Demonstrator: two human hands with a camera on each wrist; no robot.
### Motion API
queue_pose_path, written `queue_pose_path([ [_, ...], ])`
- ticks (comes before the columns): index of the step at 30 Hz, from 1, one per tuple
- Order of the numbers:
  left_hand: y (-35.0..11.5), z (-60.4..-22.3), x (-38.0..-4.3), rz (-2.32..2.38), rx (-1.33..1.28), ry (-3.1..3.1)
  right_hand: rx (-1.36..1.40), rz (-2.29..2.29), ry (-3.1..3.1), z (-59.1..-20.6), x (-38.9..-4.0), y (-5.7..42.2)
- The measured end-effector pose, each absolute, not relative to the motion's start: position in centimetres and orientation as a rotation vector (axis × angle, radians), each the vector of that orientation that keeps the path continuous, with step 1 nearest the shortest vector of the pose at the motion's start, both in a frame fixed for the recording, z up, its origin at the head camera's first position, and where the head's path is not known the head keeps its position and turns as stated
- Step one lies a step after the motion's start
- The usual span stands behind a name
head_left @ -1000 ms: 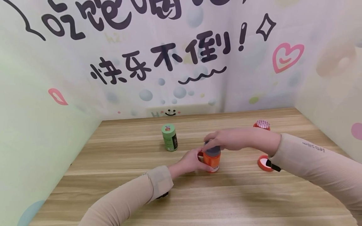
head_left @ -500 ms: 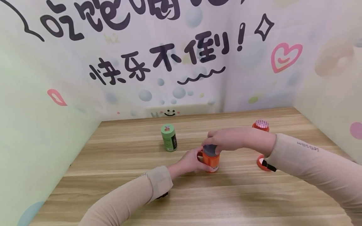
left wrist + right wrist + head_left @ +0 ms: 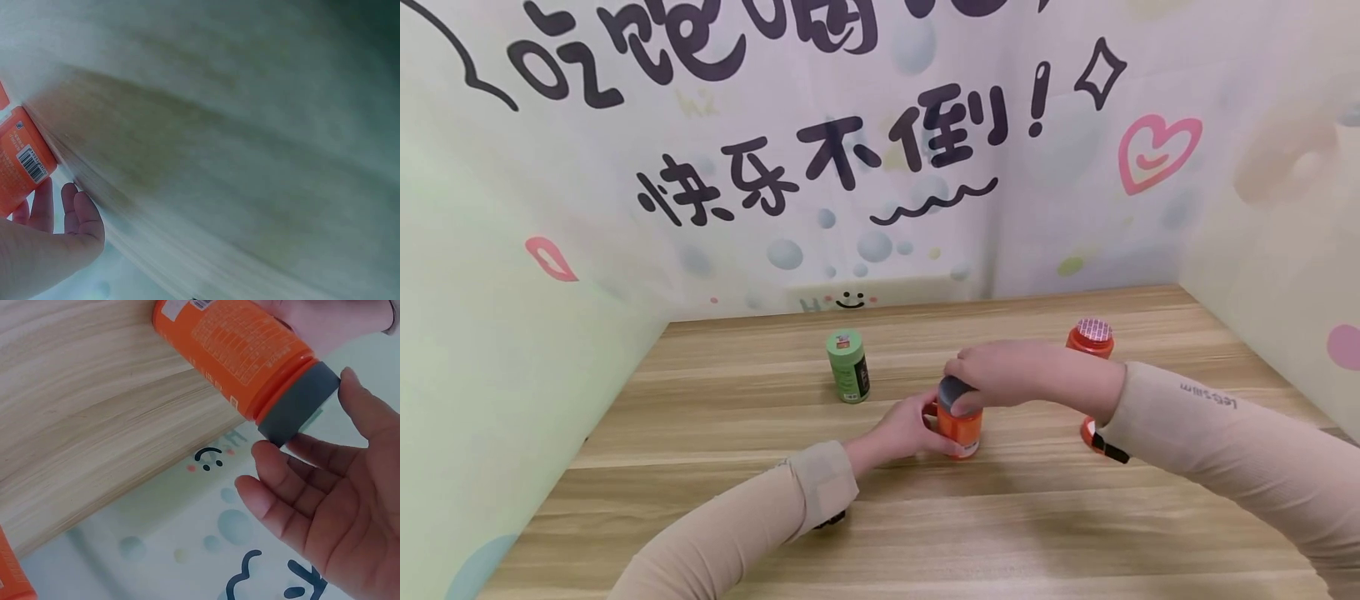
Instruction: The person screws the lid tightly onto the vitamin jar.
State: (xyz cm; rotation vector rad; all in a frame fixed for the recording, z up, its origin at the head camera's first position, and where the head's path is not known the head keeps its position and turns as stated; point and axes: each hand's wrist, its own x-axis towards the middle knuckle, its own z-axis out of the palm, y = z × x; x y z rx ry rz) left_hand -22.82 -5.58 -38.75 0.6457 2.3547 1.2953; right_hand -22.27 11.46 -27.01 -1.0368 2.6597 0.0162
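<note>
An orange plastic bottle [image 3: 958, 429] stands upright on the table, capped with a dark grey lid [image 3: 953, 395]. Around the bottle's body the left hand [image 3: 912, 429] grips from the left, its thumb across the front. The right hand [image 3: 1009, 373] reaches over from the right and holds the lid between thumb and fingers. In the right wrist view the thumb touches one side of the lid [image 3: 300, 403] and fingertips meet the other. The left wrist view has the bottle's barcode side [image 3: 25, 159] beside the left fingers.
A green lidded bottle [image 3: 848, 367] stands behind and left. At the back right is a red-orange jar [image 3: 1091, 337] with a patterned top, partly behind the right arm. A red lid with a white inside [image 3: 1087, 432] lies by the right cuff, partly covered.
The right hand has turned on the grey lid, its thumb moving round to the front. Its wrist has shifted left, uncovering more of the red-orange jar. The left hand stays put.
</note>
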Motion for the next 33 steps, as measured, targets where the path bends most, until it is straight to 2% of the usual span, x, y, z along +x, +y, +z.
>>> queue_pose_path([
  [8,-5.5,-38.8,-22.9,1.286,0.651,2.364,-1.007,0.092,2.721,-26.8,-21.9,11.4],
  [16,-5.5,-38.9,-22.9,1.267,0.613,2.370,-1.378,0.043,2.529,-25.9,-22.2,12.5],
  [21,-5.4,-38.9,-22.8,1.273,0.596,2.370,-1.516,0.069,2.498,-26.1,-22.3,12.6],
  [33,-5.5,-38.8,-22.7,1.281,0.606,2.362,-1.486,0.063,2.512,-26.3,-22.3,12.6],
])
